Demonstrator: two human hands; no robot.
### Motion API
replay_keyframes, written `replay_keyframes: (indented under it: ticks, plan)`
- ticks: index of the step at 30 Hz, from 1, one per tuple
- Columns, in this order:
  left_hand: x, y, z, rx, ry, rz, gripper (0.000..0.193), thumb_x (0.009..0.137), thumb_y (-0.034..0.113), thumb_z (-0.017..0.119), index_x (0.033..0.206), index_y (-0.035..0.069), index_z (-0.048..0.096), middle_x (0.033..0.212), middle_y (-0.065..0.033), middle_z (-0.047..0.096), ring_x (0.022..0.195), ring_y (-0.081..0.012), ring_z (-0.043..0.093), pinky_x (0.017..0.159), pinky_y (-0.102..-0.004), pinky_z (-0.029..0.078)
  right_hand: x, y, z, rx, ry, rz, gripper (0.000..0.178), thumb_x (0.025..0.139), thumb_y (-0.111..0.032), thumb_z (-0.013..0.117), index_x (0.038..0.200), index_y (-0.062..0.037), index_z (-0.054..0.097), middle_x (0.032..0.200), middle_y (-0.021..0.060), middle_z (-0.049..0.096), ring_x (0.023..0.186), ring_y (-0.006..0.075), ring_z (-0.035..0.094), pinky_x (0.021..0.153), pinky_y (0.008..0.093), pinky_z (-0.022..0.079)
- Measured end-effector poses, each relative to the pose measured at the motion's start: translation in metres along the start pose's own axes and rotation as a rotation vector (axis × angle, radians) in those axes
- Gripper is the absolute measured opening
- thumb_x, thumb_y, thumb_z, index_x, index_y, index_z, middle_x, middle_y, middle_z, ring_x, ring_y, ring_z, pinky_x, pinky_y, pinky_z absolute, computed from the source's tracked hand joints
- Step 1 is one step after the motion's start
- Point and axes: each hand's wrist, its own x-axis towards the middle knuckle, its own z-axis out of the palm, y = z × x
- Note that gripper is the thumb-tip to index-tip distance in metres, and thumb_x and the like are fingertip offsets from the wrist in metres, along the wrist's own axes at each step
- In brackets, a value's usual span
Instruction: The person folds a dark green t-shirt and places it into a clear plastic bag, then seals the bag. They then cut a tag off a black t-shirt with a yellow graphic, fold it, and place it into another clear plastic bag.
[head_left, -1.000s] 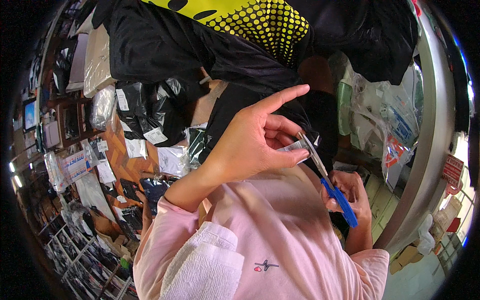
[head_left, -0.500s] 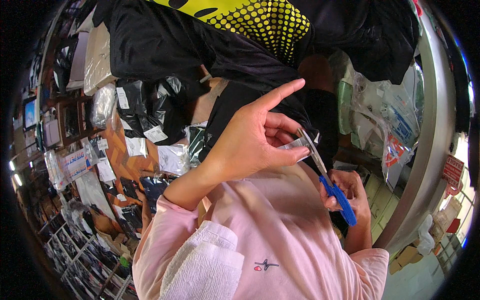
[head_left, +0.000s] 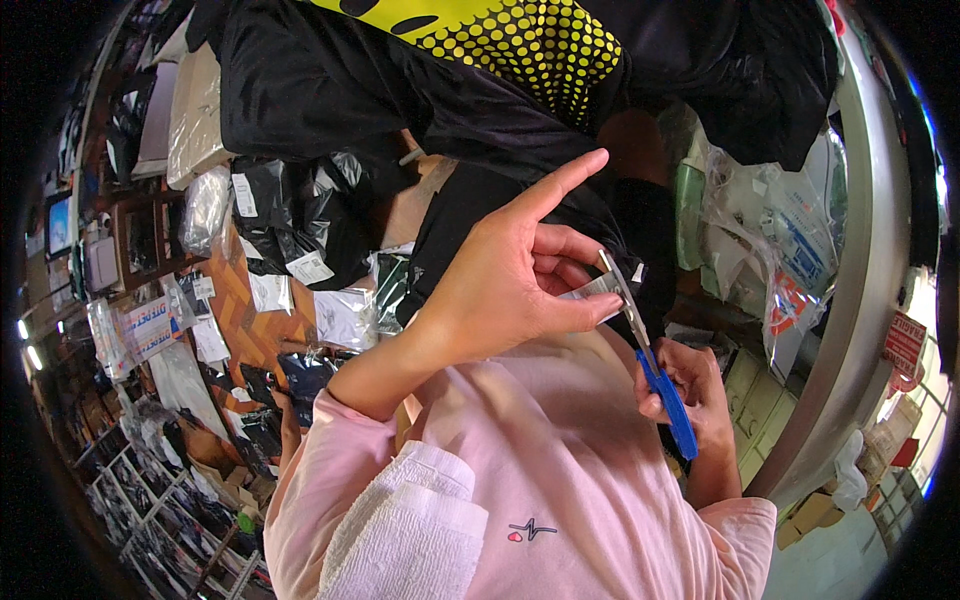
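blue-handled scissors (head_left: 650,362) x1 (rh (head_left: 702,388)), strip (head_left: 584,290) x1 (lh (head_left: 508,285))

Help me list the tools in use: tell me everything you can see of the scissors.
The scissors have blue, plastic-looking handles and slim, grey, metallic-looking blades. The right hand grips the handles, partly hiding them. The scissors slant up and leftward toward the left hand, blade ends beside the small pale strip it pinches. Whether they touch it, and how far the blades are open, I cannot tell.
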Motion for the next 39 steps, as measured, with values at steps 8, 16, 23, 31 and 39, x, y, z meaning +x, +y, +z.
replay_keyframes:
  ticks: [8, 16, 23, 31, 39]
  plan:
    - [0.004, -0.006, -0.001, -0.060, -0.019, 0.026, 0.089, 0.066, -0.006, 0.071, 0.139, 0.012, 0.023, 0.093, -0.0111, 0.064, 0.072, -0.0057, 0.057, 0.069, -0.0192, 0.049, 0.000, -0.004, 0.000, 0.199, -0.054, 0.111, 0.039, 0.066, -0.036, 0.076, 0.067, -0.0047, 0.052, 0.056, -0.0028, 0.047, 0.049, 0.0050, 0.042, 0.043, 0.0218, 0.030]
    - [0.007, -0.015, -0.032, 0.094, 0.096, 0.033, 0.015, 0.076, 0.002, 0.066, 0.091, 0.001, 0.064, 0.081, -0.0064, 0.066, 0.071, -0.0088, 0.061, 0.065, -0.0191, 0.049, -0.018, -0.005, -0.012, 0.317, 0.372, -0.451, 0.028, 0.082, -0.023, 0.061, 0.086, 0.0031, 0.052, 0.064, 0.0101, 0.057, 0.047, 0.0112, 0.051, 0.043, 0.0222, 0.040]
    - [0.055, -0.042, 0.008, 0.622, -0.165, -0.013, 0.015, 0.074, 0.013, 0.063, 0.080, -0.001, 0.063, 0.066, -0.0134, 0.063, 0.059, -0.0171, 0.062, 0.054, -0.0268, 0.046, -0.053, -0.002, -0.045, -0.028, 1.092, -0.578, 0.031, 0.085, -0.022, 0.054, 0.093, 0.0076, 0.052, 0.062, 0.0105, 0.054, 0.044, 0.0134, 0.046, 0.042, 0.0213, 0.034]
    - [0.176, -0.095, 0.132, 0.656, -0.229, 0.738, 0.023, 0.079, 0.004, 0.053, 0.102, 0.000, 0.059, 0.096, -0.0218, 0.060, 0.090, -0.0336, 0.059, 0.078, -0.0377, 0.047, -0.094, 0.006, -0.080, -0.072, 1.226, -0.749, 0.029, 0.090, -0.019, 0.050, 0.112, -0.0008, 0.055, 0.087, 0.0117, 0.054, 0.064, 0.0157, 0.051, 0.050, 0.0246, 0.039]
    - [0.157, -0.085, 0.101, 0.757, -0.118, 0.852, 0.044, 0.079, -0.003, 0.052, 0.122, 0.005, 0.047, 0.129, -0.0188, 0.042, 0.113, -0.0371, 0.047, 0.094, -0.0388, 0.040, -0.118, 0.016, -0.119, -0.638, 1.592, 0.225, 0.022, 0.085, -0.018, 0.057, 0.099, -0.0028, 0.062, 0.091, 0.0076, 0.067, 0.071, 0.0136, 0.062, 0.064, 0.0267, 0.046]
